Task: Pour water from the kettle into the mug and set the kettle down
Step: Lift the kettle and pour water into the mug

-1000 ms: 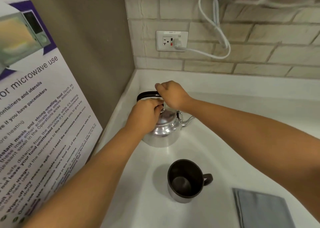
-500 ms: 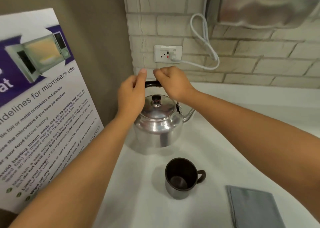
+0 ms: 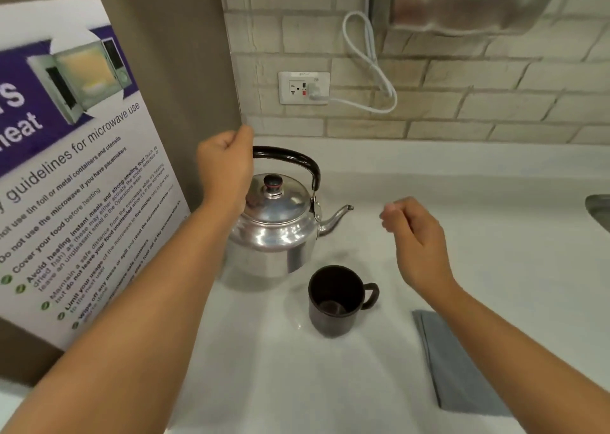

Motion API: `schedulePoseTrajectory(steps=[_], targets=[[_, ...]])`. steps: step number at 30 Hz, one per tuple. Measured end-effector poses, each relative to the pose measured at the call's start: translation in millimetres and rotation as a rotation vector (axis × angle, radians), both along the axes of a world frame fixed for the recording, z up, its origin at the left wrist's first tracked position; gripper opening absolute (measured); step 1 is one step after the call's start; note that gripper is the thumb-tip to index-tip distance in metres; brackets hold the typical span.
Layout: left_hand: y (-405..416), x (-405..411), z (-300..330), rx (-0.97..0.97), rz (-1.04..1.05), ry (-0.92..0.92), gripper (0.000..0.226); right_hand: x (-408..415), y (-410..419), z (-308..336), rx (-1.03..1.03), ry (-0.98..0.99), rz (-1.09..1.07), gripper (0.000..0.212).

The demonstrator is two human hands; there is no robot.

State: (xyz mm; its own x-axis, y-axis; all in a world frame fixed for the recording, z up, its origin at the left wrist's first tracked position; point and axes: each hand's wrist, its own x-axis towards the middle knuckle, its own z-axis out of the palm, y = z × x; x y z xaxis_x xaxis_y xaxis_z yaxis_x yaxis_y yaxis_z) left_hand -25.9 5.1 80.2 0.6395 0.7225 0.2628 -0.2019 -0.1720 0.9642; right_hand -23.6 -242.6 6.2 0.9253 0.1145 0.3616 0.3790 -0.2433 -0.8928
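A shiny steel kettle [image 3: 274,232] with a black arched handle and a black lid knob stands at the back left of the white counter [image 3: 462,202], spout pointing right. My left hand [image 3: 227,166] is closed around the left end of the raised handle. Just in front of the kettle sits a dark brown mug [image 3: 333,301], its handle to the right and its inside dark. My right hand [image 3: 417,239] hovers to the right of the spout, apart from the kettle, fingers curled in with nothing in them.
A folded grey cloth [image 3: 458,364] lies front right. A microwave-guidelines poster [image 3: 76,176] leans on the left wall. On the brick wall behind are an outlet [image 3: 303,87] with a white cord [image 3: 366,57]. A sink edge [image 3: 599,209] shows far right.
My right hand let go of the kettle handle and moved right. My left hand went from the lid to the handle's left end. The handle now stands upright.
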Motion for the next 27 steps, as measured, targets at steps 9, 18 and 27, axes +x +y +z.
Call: schedulePoseTrajectory(steps=[9, 18, 27], targets=[[-8.3, -18.3, -1.7, 0.018, 0.023, -0.014, 0.045, -37.1, -0.1, -82.5, 0.051, 0.408, 0.108, 0.033], [-23.2, -29.3, 1.0, 0.113, -0.008, -0.04, 0.049, -24.7, -8.0, -88.2, 0.222, 0.36, -0.139, 0.037], [-37.0, -36.1, 6.6, 0.303, -0.041, 0.012, 0.045, -15.4, -9.8, -92.7, 0.23, 0.309, -0.121, 0.029]])
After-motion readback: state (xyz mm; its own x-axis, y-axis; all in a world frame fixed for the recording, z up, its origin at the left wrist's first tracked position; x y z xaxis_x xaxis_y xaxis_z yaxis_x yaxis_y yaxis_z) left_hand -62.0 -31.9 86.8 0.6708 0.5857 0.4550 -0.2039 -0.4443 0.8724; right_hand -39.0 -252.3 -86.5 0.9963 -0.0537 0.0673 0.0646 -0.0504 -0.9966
